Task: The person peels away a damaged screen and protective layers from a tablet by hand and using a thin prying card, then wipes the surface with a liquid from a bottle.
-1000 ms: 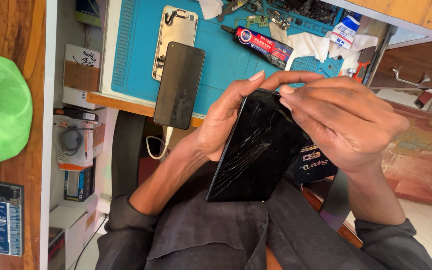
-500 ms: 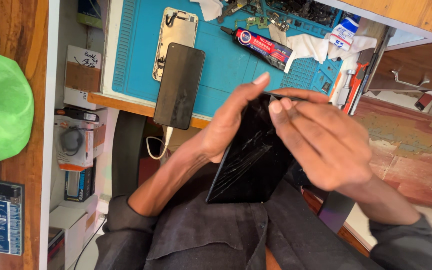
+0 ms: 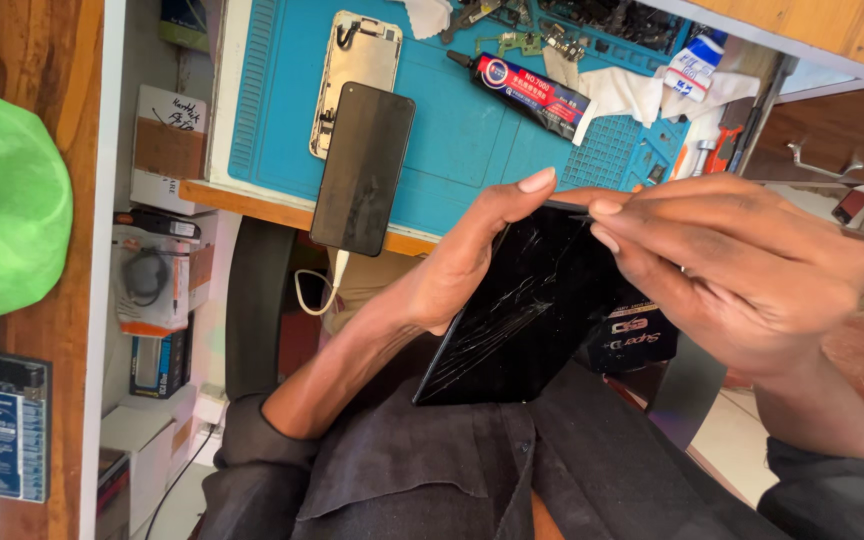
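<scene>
Your left hand (image 3: 457,265) grips the cracked black phone (image 3: 522,310) by its edge, above your lap. Your right hand (image 3: 742,270) pinches its upper corner with closed fingertips (image 3: 607,210). Beyond lies a blue work mat (image 3: 462,130) bearing another dark phone (image 3: 362,168), an open phone frame (image 3: 352,75) and a glue tube (image 3: 527,88).

Dark grey buttoned shirt — long sleeves; bare hands.
</scene>
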